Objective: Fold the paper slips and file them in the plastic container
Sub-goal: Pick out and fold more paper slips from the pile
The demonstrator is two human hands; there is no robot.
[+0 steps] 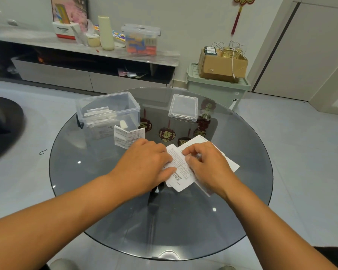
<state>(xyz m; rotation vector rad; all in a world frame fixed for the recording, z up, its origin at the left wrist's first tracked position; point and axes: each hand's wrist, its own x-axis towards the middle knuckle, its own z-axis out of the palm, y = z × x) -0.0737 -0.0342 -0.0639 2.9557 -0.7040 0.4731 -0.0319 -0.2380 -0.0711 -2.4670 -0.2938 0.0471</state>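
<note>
While both hands press one paper slip (180,168) flat | left hand (146,164) fingers spread — right hand (207,164) fingers curled, pinching its edge

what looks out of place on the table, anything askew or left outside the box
One folded slip stands half open on the glass table, just in front of the container rather than filed with the slips inside. The lid lies apart to the right. Nothing looks spilled or damaged.
</note>
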